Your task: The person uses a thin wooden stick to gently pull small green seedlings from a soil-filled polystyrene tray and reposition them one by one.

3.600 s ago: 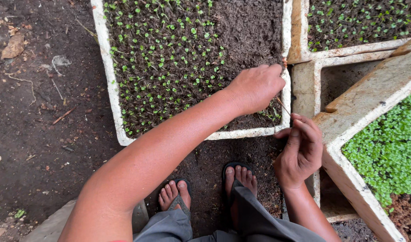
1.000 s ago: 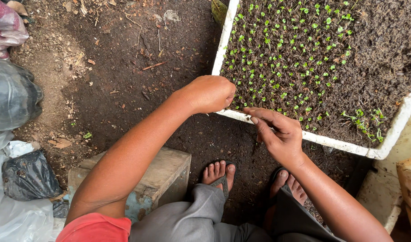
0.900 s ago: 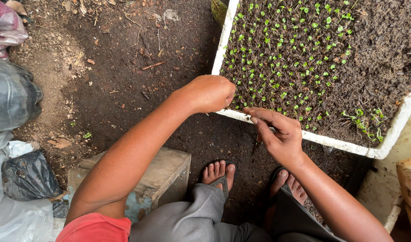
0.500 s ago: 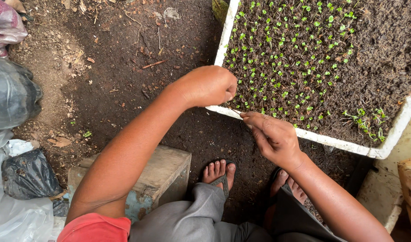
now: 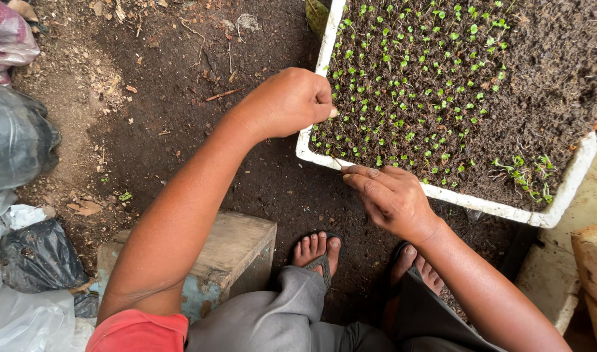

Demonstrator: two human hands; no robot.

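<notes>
the thin little stick (image 5: 336,160) is pinched in the fingertips of the right hand (image 5: 391,201), its tip at the near left corner of the white foam tray (image 5: 507,210), right by the rim. the left hand (image 5: 286,103) is curled shut just above that corner, thumb pressed to finger, over the baby plants (image 5: 409,85); if it holds a sprout, it is too small to see. to do this well, the stick should poke softly into a bare bit of the dark soil (image 5: 552,72) and stay off the stems next to it (they look easy to snap). the tray is full of soil, with rows of tiny green plants on its left part, bare soil on its right, and a small loose bunch of sprouts (image 5: 529,173) near the right corner.
</notes>
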